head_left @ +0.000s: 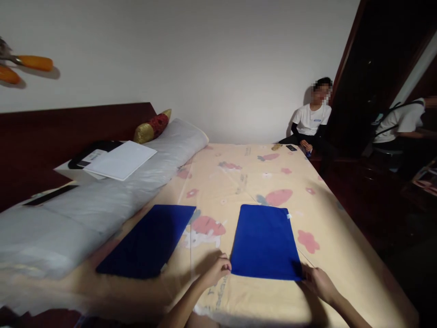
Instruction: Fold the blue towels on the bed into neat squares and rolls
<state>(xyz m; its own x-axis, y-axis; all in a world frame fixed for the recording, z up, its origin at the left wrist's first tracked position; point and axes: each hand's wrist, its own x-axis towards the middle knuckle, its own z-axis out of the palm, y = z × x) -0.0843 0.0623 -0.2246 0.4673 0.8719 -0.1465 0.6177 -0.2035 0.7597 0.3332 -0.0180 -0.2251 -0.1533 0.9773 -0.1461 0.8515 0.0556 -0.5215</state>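
Observation:
Two dark blue cloths lie flat on the bed. The right-hand blue cloth [264, 241] is a near-rectangle with a small pale tag on its far right edge. My left hand [220, 269] has its fingers curled in a pinch at this cloth's near left corner. At the near right corner, my right hand [317, 281] closes on the edge, its fingertips partly in shadow. Off to the left, apart from both hands, the other blue cloth [148, 241] rests at a slant with a small tag at its near edge.
A grey bolster [136, 191] runs along the headboard [68, 125], with a white flat box [123, 159] on top. A phone [291, 148] sits near the bed's far edge. One person [312, 120] sits at the far corner; another person [399, 120] is at the right.

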